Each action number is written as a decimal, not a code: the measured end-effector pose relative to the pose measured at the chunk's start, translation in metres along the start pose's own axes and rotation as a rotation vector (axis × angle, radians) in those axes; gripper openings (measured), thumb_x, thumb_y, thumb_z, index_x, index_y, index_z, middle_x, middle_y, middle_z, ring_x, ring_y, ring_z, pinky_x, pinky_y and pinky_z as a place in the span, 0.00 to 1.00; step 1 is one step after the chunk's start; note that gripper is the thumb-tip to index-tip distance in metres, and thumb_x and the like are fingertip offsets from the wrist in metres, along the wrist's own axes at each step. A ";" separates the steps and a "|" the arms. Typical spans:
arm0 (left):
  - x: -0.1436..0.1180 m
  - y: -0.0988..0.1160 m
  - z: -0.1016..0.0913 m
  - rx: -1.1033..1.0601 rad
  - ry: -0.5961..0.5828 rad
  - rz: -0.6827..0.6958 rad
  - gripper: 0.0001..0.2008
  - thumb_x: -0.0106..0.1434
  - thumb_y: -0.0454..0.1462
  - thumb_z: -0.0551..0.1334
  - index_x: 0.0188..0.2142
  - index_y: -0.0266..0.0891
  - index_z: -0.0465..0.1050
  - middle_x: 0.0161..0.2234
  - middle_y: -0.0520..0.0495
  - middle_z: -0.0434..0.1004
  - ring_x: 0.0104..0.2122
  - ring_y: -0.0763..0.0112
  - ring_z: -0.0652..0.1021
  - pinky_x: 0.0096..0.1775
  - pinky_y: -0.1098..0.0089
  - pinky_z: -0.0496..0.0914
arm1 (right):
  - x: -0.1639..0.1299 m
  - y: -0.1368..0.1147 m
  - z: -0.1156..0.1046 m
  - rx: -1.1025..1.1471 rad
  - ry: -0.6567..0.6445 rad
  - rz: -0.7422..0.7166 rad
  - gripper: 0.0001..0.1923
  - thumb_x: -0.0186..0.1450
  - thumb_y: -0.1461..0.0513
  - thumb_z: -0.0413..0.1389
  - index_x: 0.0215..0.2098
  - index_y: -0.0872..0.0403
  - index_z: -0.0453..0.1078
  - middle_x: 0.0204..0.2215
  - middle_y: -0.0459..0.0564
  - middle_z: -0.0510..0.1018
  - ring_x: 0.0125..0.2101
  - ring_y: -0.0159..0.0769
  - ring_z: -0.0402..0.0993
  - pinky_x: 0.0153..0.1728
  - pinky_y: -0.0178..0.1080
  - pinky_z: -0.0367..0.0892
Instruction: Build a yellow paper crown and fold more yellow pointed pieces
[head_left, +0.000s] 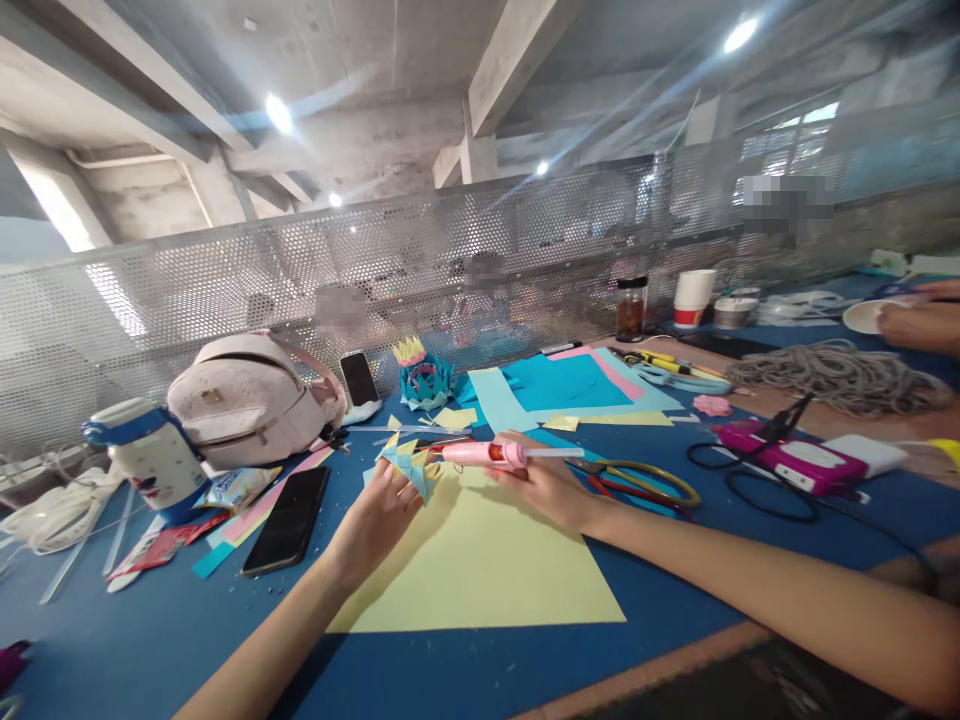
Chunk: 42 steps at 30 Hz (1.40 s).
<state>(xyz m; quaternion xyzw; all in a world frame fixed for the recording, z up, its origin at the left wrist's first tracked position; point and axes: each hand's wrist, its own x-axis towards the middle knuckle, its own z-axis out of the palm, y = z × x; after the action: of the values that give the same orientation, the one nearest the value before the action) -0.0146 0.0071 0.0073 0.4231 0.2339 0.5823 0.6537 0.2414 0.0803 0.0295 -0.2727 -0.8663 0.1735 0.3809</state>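
My left hand (377, 515) holds a small folded paper piece (409, 462) in blue and yellow, just above a large yellow sheet (480, 560) on the blue table (135, 640). My right hand (546, 483) grips a pink glue gun (487, 455), its nozzle pointing left and touching the folded piece. A clear glue stick juts out of the gun's back toward the right.
A black phone (286, 520) lies left of the sheet, scissors (645, 480) to its right. Behind are a finished paper flower (424, 378), blue and pink sheets (570, 385), a pink backpack (247, 400) and a white bottle (150, 455). Another person's hand (919, 322) rests far right, near coiled rope (840, 375).
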 end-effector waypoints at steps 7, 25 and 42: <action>-0.004 -0.003 0.004 0.117 0.017 0.051 0.38 0.62 0.38 0.71 0.67 0.55 0.57 0.58 0.47 0.75 0.61 0.60 0.72 0.68 0.53 0.51 | -0.001 0.000 -0.001 0.035 -0.107 -0.073 0.22 0.72 0.45 0.49 0.29 0.51 0.57 0.30 0.46 0.68 0.31 0.36 0.64 0.34 0.38 0.62; -0.009 0.001 0.020 0.205 -0.075 0.002 0.40 0.62 0.34 0.70 0.68 0.54 0.54 0.60 0.44 0.72 0.63 0.56 0.69 0.67 0.52 0.50 | -0.002 -0.001 0.002 0.149 -0.177 -0.149 0.27 0.72 0.41 0.47 0.29 0.53 0.60 0.30 0.46 0.67 0.31 0.36 0.60 0.33 0.38 0.57; -0.006 -0.009 0.005 0.233 -0.019 0.009 0.36 0.66 0.39 0.68 0.69 0.51 0.55 0.61 0.41 0.72 0.63 0.54 0.70 0.65 0.54 0.59 | -0.003 0.002 0.003 0.140 -0.192 -0.161 0.27 0.72 0.41 0.47 0.31 0.54 0.65 0.30 0.47 0.69 0.31 0.36 0.62 0.34 0.38 0.57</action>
<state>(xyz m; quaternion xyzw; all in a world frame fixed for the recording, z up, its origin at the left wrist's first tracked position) -0.0063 0.0002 0.0014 0.5028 0.2919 0.5502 0.5995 0.2416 0.0797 0.0245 -0.1572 -0.9035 0.2278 0.3273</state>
